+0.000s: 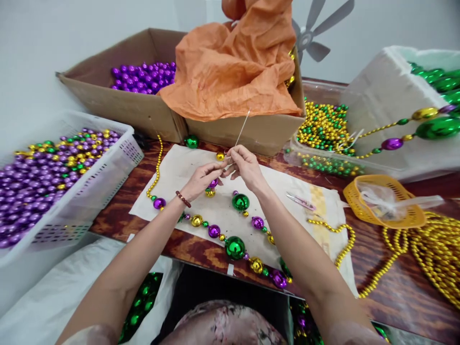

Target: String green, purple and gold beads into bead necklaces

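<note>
My right hand (245, 164) is closed in a pinch, with a thin straight white strand (243, 127) rising from its fingertips. Against it, my left hand (205, 178) is closed too, fingertips together; what they pinch is too small to make out. Both hands are over a white cloth (212, 208). Just below them, a purple bead (213, 183) and a gold bead (210, 192) are partly covered. Nearer me runs a string of mixed beads with a big green bead (235, 247). Another green bead (240, 202) lies right of my hands, and a small gold bead (220, 156) is behind them.
Behind the cloth stand cardboard boxes (143, 103) with purple beads and an orange sheet (233, 81). A white basket (129, 143) of beads is at left. To the right are thread snips (301, 201), a yellow basket (381, 218), gold bead strands (436, 258) and a white foam box (381, 91).
</note>
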Demonstrator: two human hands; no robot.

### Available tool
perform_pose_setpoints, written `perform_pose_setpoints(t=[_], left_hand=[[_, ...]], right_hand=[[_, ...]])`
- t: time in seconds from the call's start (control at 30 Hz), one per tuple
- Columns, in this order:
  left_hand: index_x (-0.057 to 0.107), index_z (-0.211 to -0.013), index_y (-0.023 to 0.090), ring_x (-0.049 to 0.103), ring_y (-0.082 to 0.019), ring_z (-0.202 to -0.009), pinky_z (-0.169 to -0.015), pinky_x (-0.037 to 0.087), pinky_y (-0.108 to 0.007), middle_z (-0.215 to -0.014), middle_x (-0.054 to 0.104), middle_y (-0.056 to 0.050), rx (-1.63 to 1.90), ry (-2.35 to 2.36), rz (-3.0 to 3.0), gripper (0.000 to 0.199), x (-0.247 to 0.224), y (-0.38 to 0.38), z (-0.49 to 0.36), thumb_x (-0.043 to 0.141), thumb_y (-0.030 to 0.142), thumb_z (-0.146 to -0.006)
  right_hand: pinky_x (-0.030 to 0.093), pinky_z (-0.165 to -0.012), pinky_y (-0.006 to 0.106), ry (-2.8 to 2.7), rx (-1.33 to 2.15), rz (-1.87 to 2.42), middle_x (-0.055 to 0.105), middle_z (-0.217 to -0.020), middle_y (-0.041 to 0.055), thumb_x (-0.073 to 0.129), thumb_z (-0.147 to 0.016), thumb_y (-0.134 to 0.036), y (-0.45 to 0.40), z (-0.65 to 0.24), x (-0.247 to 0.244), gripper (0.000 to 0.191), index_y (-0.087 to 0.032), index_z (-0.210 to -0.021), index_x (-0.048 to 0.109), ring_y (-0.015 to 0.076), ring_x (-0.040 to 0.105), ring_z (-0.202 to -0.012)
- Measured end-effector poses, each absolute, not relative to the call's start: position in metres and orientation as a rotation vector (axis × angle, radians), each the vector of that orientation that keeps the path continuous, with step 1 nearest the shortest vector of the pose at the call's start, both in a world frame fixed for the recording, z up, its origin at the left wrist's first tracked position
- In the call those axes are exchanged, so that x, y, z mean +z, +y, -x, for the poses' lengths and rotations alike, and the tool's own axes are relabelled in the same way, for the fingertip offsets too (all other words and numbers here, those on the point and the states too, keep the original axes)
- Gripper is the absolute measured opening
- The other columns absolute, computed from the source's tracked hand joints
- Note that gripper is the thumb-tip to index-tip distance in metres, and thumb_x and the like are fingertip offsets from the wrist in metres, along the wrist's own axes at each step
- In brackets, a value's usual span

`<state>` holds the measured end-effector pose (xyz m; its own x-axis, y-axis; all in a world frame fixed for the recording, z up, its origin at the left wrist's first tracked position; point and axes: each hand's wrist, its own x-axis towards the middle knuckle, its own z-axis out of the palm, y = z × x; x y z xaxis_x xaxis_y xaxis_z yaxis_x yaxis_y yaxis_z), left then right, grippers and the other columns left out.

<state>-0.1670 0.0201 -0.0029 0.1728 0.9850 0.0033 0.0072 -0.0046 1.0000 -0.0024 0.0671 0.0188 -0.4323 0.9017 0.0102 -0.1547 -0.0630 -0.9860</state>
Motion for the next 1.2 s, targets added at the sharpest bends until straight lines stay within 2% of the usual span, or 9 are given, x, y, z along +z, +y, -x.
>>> perform_pose_setpoints(t=[0.13, 0.3, 0.4, 0.6, 0.7, 0.9, 1.07, 1.2], left_hand=[[0.064, -0.094, 0.016, 0.07, -0.016, -0.078, -0.064, 0.053, -0.024, -0.09, 0.068, -0.004, 0.997, 1.068, -1.344, 0.03, -0.001, 0.015, 0.17, 0.067, 0.045, -0.085], [0.066, -0.094, 0.017, 0.066, -0.016, -0.081, -0.073, 0.052, -0.026, -0.089, 0.068, -0.004, 1.003, 1.125, -1.472, 0.026, -0.004, 0.009, 0.178, 0.064, 0.042, -0.087], [0.066, -0.092, 0.017, 0.062, -0.015, -0.077, -0.073, 0.049, -0.028, -0.086, 0.067, -0.003, 1.014, 1.245, -1.57, 0.023, -0.012, 0.005, 0.183, 0.061, 0.039, -0.088], [0.073, -0.083, 0.019, 0.061, -0.02, -0.086, -0.085, 0.05, -0.034, -0.09, 0.068, -0.006, 0.905, 1.564, -1.722, 0.019, -0.029, 0.002, 0.2, 0.061, 0.034, -0.084], [0.075, -0.083, 0.019, 0.062, -0.022, -0.086, -0.086, 0.05, -0.035, -0.088, 0.07, -0.006, 0.82, 1.653, -1.693, 0.021, -0.034, 0.003, 0.209, 0.062, 0.035, -0.082], [0.071, -0.089, 0.019, 0.064, -0.02, -0.071, -0.077, 0.051, -0.033, -0.073, 0.069, -0.002, 0.637, 1.717, -1.611, 0.02, -0.036, 0.004, 0.219, 0.056, 0.03, -0.084], [0.071, -0.08, 0.018, 0.065, -0.023, -0.084, -0.083, 0.05, -0.035, -0.086, 0.072, -0.007, 0.556, 1.792, -1.678, 0.015, -0.036, 0.007, 0.223, 0.057, 0.025, -0.079], [0.074, -0.077, 0.019, 0.066, -0.02, -0.069, -0.072, 0.051, -0.032, -0.078, 0.073, -0.004, 0.475, 1.757, -1.67, 0.014, -0.027, 0.015, 0.238, 0.062, 0.027, -0.076]], right_hand=[[0.039, -0.036, 0.014, -1.334, 1.539, 0.781, 0.056, -0.056, -0.0096, 0.064, -0.088, -0.062, 0.06, 0.007, 0.029, 0.041, -0.022, -0.088, 0.051, 0.0072, 0.057, -0.042], [0.03, -0.035, 0.014, -1.278, 1.479, 0.617, 0.048, -0.054, -0.0119, 0.066, -0.09, -0.057, 0.058, 0.003, 0.064, 0.038, -0.023, -0.089, 0.05, 0.0041, 0.046, -0.039], [0.029, -0.037, 0.014, -1.26, 1.443, 0.588, 0.047, -0.056, -0.0114, 0.065, -0.093, -0.053, 0.058, -0.001, 0.083, 0.033, -0.023, -0.091, 0.051, 0.004, 0.046, -0.041], [0.026, -0.036, 0.016, -1.286, 1.367, 0.614, 0.05, -0.058, -0.0102, 0.065, -0.094, -0.052, 0.057, -0.003, 0.084, 0.031, -0.023, -0.091, 0.054, 0.0033, 0.043, -0.039], [0.027, -0.036, 0.016, -1.295, 1.333, 0.636, 0.051, -0.056, -0.0103, 0.066, -0.091, -0.055, 0.058, -0.003, 0.077, 0.034, -0.023, -0.09, 0.054, 0.0036, 0.044, -0.038], [0.03, -0.034, 0.015, -1.294, 1.306, 0.693, 0.052, -0.055, -0.0097, 0.064, -0.092, -0.05, 0.06, -0.002, 0.066, 0.03, -0.022, -0.088, 0.055, 0.0045, 0.045, -0.038], [0.042, -0.039, 0.017, -1.373, 1.421, 0.733, 0.06, -0.063, -0.0067, 0.065, -0.089, -0.04, 0.052, 0.003, 0.057, 0.022, -0.02, -0.095, 0.061, 0.0071, 0.055, -0.046], [0.051, -0.045, 0.02, -1.402, 1.54, 0.744, 0.066, -0.07, -0.0026, 0.07, -0.082, -0.039, 0.04, 0.008, 0.046, 0.027, -0.018, -0.099, 0.065, 0.0119, 0.066, -0.056]])
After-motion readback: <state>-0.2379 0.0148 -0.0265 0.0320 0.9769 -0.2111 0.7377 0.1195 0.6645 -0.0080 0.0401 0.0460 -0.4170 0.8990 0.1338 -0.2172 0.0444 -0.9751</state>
